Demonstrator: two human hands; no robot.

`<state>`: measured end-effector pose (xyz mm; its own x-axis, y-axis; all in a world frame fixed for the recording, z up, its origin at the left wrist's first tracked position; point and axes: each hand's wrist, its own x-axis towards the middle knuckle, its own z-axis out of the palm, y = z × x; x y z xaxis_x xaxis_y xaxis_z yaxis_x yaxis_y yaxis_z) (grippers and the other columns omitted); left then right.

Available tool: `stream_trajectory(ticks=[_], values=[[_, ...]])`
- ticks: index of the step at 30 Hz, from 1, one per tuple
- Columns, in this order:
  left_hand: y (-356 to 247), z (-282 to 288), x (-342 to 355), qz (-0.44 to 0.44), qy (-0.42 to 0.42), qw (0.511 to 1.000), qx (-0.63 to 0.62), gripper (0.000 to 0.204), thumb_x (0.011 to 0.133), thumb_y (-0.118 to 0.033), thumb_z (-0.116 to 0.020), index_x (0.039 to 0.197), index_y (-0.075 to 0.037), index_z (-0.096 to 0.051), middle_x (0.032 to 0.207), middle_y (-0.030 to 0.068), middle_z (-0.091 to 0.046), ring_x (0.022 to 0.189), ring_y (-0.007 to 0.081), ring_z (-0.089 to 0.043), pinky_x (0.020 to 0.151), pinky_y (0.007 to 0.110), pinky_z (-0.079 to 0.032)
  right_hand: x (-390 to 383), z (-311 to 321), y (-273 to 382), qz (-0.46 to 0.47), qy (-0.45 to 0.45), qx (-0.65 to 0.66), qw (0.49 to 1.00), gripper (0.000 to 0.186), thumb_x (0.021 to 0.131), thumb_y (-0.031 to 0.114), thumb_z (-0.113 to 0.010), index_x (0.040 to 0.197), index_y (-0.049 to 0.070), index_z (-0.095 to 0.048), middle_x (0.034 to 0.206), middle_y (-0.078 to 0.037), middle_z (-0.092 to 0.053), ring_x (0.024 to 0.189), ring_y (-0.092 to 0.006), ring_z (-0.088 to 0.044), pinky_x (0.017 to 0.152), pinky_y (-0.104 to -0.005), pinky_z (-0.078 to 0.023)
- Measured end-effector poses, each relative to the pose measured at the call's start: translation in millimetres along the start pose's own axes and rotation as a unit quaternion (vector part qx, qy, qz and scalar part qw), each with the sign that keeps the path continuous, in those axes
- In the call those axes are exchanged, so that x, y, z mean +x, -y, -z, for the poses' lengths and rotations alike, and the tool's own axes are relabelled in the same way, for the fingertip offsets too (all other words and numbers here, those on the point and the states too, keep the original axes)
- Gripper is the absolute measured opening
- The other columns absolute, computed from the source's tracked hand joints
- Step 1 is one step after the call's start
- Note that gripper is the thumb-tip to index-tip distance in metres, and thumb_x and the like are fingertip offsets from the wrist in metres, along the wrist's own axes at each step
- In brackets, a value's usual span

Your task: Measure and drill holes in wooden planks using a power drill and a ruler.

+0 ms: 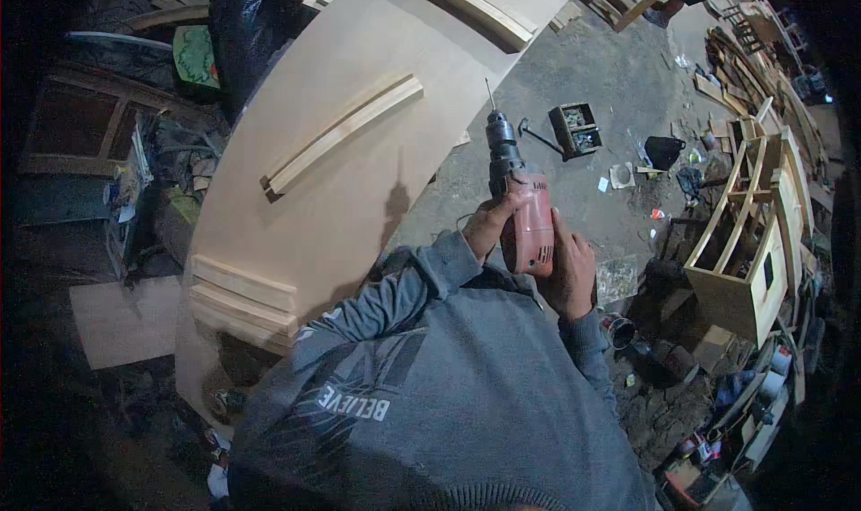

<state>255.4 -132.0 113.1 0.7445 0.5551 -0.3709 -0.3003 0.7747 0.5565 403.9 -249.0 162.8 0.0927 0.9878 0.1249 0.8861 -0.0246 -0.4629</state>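
A red corded-style power drill (533,220) is in front of my chest, its black chuck and thin bit pointing away from me. My left hand (490,227) is wrapped round its left side, behind the chuck, with the thumb over the body. On the other side, my right hand (571,269) grips the rear of the drill, one finger lying along the casing; its lower fingers are partly hidden. Left of the drill lies a large pale wooden panel (341,188), with a curved wooden strip (345,134) on it. The drill and bit are apart from the panel.
More strips (242,296) lie at the panel's near end, and another (471,9) at its far end. A hammer (538,139) and a divided wooden box (576,130) of small hardware are on the floor. A wooden frame (740,233) stands at right.
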Motion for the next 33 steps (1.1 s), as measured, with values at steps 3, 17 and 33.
stream_trajectory(ticks=[3, 17, 33], values=[[-5, -14, 16, -0.024, -0.075, 0.995, 0.054, 0.054, 0.094, -0.048, -0.062, 0.126, -0.005, -0.058, 0.111, 0.0090, -0.065, 0.103, 0.0211, -0.065, 0.094, 0.036, -0.052, 5, -3, -28, -0.030, 0.036, 0.046, 0.998, 0.087, 0.070, 0.023, -0.079, 0.146, 0.002, -0.043, 0.107, -0.015, -0.067, 0.090, -0.0352, -0.062, 0.072, -0.0391, -0.047], [-212, 301, 10, 0.016, -0.319, 0.360, 0.876, 0.092, 0.074, -0.054, -0.077, 0.141, -0.002, -0.043, 0.145, 0.0228, -0.045, 0.136, 0.0362, -0.041, 0.110, 0.051, -0.037, -11, -15, -79, -0.478, -0.136, 0.460, 0.736, 0.011, 0.081, 0.005, -0.066, 0.090, -0.002, -0.064, 0.073, -0.005, -0.063, 0.061, -0.0143, -0.062, 0.057, -0.0297, -0.050], [-146, 239, 23, -0.049, 0.042, 0.415, 0.908, 0.096, 0.073, -0.055, -0.075, 0.144, -0.001, -0.039, 0.134, 0.0125, -0.052, 0.129, 0.0281, -0.046, 0.110, 0.047, -0.029, 105, 92, 72, -0.321, 0.161, 0.208, 0.910, 0.084, 0.071, 0.018, -0.074, 0.144, -0.006, -0.041, 0.111, -0.025, -0.069, 0.098, -0.0353, -0.072, 0.087, -0.0369, -0.054]])
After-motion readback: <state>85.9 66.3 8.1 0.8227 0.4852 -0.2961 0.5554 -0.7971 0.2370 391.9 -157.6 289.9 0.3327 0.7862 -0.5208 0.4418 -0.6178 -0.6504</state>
